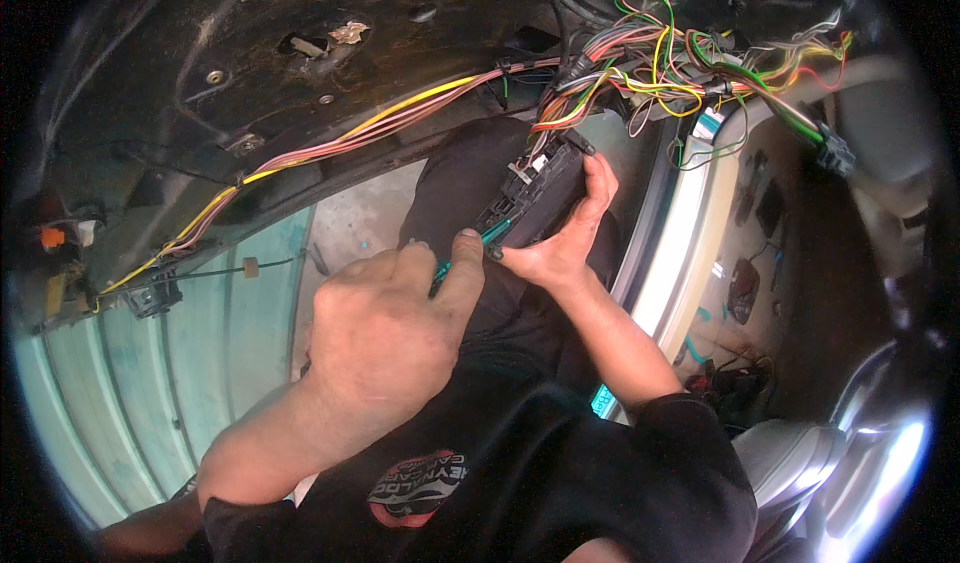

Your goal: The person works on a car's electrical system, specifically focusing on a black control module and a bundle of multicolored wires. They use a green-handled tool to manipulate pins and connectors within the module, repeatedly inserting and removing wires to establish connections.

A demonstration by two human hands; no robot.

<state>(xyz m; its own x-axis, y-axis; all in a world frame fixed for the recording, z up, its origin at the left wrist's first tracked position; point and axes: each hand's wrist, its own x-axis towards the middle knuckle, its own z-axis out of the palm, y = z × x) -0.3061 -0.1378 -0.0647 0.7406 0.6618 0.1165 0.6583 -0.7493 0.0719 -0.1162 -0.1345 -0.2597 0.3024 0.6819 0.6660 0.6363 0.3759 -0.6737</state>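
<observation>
The left hand [385, 318] is closed around a slim teal tool [494, 231], with the thumb laid along it, and its far end meets the near end of a black connector block [518, 195]. The exact tip of the tool I cannot make out. The right hand [560, 253] holds this block from the right side, with the thumb at its near end and the fingers at its far end. The block is tilted, above the dark trousers [450, 188] of the person, in the middle of the scene. From its far end, thin coloured wires go up to a wire tangle [660, 68] on the far right. From there, a yellow and pink wire bundle [340, 141] runs to the left along a dark panel [160, 83]. A second black connector [835, 153] hangs to the right of the tangle.
</observation>
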